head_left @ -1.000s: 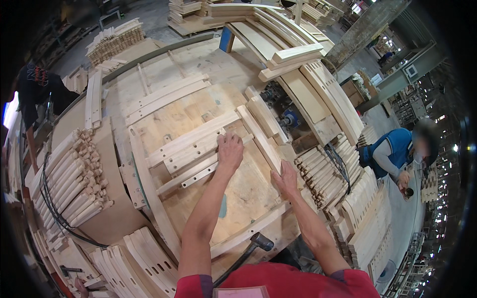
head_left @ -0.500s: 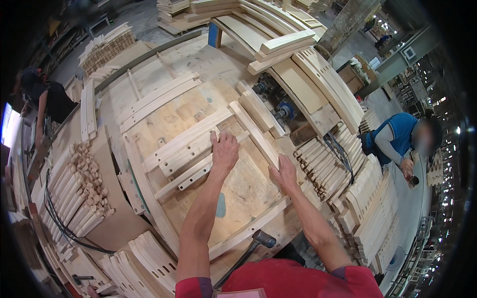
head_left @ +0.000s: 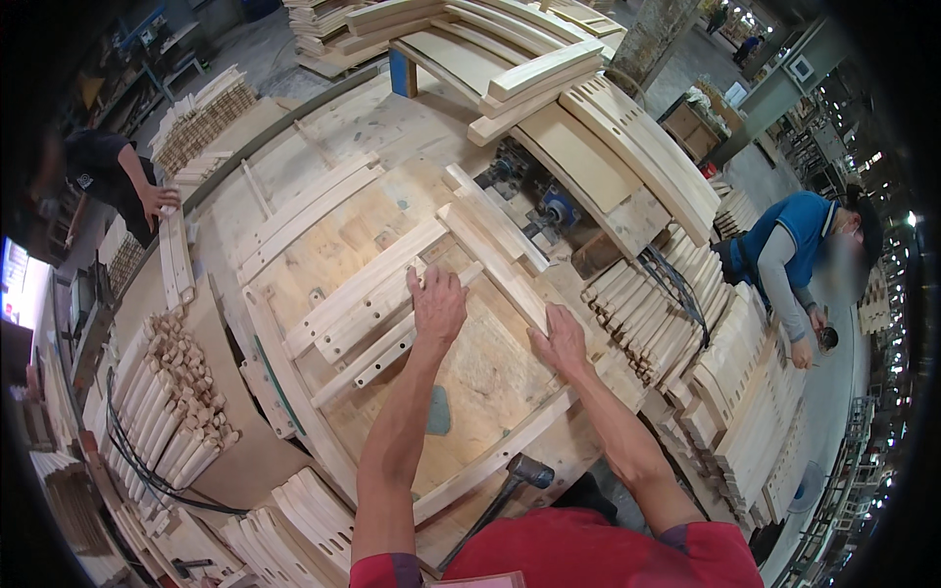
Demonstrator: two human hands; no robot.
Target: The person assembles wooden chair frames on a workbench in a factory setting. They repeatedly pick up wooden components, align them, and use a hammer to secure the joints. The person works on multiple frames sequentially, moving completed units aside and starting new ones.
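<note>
My left hand (head_left: 438, 306) is closed over the right end of a pale wooden rail drilled with round holes (head_left: 368, 312), its fingertips curled at the rail's end. A longer rail (head_left: 377, 274) lies just beyond it, and a thin drilled strip (head_left: 382, 359) lies on the near side. With its fingers around the near end of a slanting wooden bar (head_left: 495, 257), my right hand (head_left: 561, 343) holds that bar across the rails' right ends. All these pieces lie on a plywood work board (head_left: 490, 382) edged by wooden strips.
A black-headed mallet (head_left: 529, 470) lies at the near edge. Bundles of turned spindles (head_left: 181, 412) stand left, with more rods (head_left: 637, 304) at right. A co-worker's hand (head_left: 160, 201) touches planks at far left. Another person in blue (head_left: 784, 235) works at right.
My hands stay at nearly the same places on the rail and the bar, while the whole view shifts slightly. At left, the co-worker's hand has come onto the upright planks.
</note>
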